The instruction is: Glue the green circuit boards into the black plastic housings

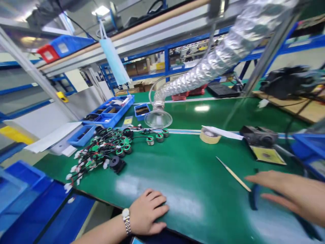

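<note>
My left hand (148,211), with a metal wristwatch (126,221), rests on the green work mat (177,169) near its front edge, holding nothing. My right hand (286,193) hovers at the right, fingers apart, just beyond a blue-handled tool (254,197) whose metal end is hidden. A thin wooden stick (233,174) lies close to those fingertips. To the left lies a tangle of wired green circuit boards (106,152) with several small wound coils (159,137) and a black coil part (117,164).
A tape roll (210,136) and a dark soldering device (259,136) on a yellow pad (267,156) stand on the mat. Blue parts trays (109,110) sit at back left. A silver extraction duct (223,44) ends in a clear hood (158,118). Blue bins (30,203) sit at lower left.
</note>
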Motion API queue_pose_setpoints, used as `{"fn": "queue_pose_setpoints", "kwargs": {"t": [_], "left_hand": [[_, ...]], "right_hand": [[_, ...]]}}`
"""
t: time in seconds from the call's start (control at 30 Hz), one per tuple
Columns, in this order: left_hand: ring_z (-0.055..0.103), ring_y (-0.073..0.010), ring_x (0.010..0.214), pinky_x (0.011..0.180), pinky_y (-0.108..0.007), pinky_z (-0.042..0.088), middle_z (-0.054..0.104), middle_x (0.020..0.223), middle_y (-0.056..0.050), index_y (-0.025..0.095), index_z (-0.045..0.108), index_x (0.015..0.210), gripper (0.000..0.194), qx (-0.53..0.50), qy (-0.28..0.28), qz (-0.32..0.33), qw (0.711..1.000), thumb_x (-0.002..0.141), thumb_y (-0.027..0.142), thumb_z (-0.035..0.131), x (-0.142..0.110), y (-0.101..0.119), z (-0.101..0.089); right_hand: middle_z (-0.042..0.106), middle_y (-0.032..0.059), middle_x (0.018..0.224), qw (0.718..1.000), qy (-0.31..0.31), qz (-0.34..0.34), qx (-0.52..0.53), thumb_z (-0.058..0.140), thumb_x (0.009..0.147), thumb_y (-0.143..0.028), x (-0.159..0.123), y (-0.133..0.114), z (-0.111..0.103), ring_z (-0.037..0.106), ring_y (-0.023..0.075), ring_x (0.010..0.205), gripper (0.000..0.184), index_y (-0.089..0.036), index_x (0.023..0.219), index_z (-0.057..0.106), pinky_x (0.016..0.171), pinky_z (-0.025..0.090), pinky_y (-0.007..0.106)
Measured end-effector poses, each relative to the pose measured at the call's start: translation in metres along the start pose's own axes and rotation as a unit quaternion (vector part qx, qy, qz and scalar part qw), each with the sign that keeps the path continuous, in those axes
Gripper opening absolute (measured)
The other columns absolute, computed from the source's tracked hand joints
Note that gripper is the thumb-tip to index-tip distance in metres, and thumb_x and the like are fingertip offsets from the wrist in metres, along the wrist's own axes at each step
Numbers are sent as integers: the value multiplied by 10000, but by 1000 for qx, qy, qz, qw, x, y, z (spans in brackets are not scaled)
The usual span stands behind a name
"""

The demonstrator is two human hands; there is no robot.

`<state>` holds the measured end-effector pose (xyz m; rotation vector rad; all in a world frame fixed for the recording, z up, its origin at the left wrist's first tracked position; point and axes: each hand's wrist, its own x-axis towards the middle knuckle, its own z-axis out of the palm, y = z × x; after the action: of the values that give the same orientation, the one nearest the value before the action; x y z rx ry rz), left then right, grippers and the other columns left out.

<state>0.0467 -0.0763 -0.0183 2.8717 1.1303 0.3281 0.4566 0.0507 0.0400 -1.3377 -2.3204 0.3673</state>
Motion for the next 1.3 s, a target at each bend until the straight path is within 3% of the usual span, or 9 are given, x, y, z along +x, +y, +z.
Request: {"fn": "queue_pose_setpoints", "kwargs": {"t": [0.1, 0.23, 0.37, 0.5, 0.63, 0.73, 0.97, 1.1, 1.3], "left_hand": [[485, -214, 1046, 862, -353, 399, 569, 1111, -67, 199, 509, 1071, 323, -15, 13, 0, 1000, 821, 404, 495, -4, -2, 3], [483, -207, 1055, 870, -346, 412, 564, 1124, -50, 215, 526, 1034, 259, -18, 51, 1, 999, 833, 374, 494, -20, -7, 7], [476, -196, 1084, 925, -364, 401, 561, 1140, -44, 240, 535, 1040, 223, -1, 86, -37, 996, 836, 320, 498, -53, -29, -10], [430, -239, 1146, 981, -435, 348, 520, 1203, -83, 221, 512, 1108, 296, 83, 114, -141, 980, 816, 264, 521, -86, -81, -56], [476, -274, 1056, 958, -478, 329, 539, 1148, -107, 180, 453, 1184, 531, 151, 31, -223, 963, 712, 298, 667, -90, -138, -97], [527, -252, 918, 892, -445, 357, 593, 954, -87, 148, 495, 1114, 542, 151, -34, -236, 959, 668, 362, 718, -79, -157, -107], [528, -230, 826, 741, -367, 396, 544, 885, -70, 150, 504, 1037, 536, 72, -8, -161, 984, 700, 552, 615, -27, -102, -74], [523, -234, 906, 790, -366, 424, 554, 971, -91, 135, 485, 1064, 473, 3, 31, -146, 989, 755, 475, 595, -5, -67, -53], [358, -272, 1210, 991, -470, 314, 435, 1296, -110, 192, 392, 1234, 472, 52, 103, -229, 967, 805, 318, 543, -78, -73, -62]], "right_hand": [[655, 15, 1005, 975, -182, -128, 7, 483, 746, -422, 30, -91, 52, 624, 237, 902, 285, -426, 987, 635, 783, 534, 385], [571, 71, 1183, 974, -156, -163, -4, 439, 796, -290, 61, -154, 103, 544, 250, 1070, 318, -236, 1035, 643, 891, 468, 427], [532, 79, 1232, 974, -141, -177, 12, 440, 821, -279, 62, -169, 132, 501, 247, 1126, 306, -236, 1052, 634, 933, 435, 441], [537, 66, 1229, 971, -159, -167, 54, 466, 831, -354, 47, -170, 143, 488, 252, 1144, 286, -275, 1042, 642, 959, 412, 453], [541, 75, 1224, 981, -134, -121, 65, 443, 839, -417, 43, -172, 151, 506, 253, 1127, 323, -262, 1042, 641, 942, 434, 442], [522, 68, 1247, 983, -124, -120, 62, 435, 844, -415, 46, -182, 156, 514, 244, 1120, 342, -268, 1099, 609, 940, 443, 417], [417, 80, 1341, 979, -90, -167, 77, 463, 833, -356, 57, -218, 166, 434, 226, 1201, 498, -262, 1315, 381, 984, 405, 392], [367, 134, 1362, 977, -56, -189, 75, 500, 810, -355, 68, -231, 178, 388, 242, 1234, 649, -206, 1374, 215, 993, 389, 433], [465, 119, 1269, 983, -60, -167, 43, 433, 840, -297, 73, -234, 189, 474, 242, 1151, 469, -218, 1296, 356, 940, 438, 435]]}}
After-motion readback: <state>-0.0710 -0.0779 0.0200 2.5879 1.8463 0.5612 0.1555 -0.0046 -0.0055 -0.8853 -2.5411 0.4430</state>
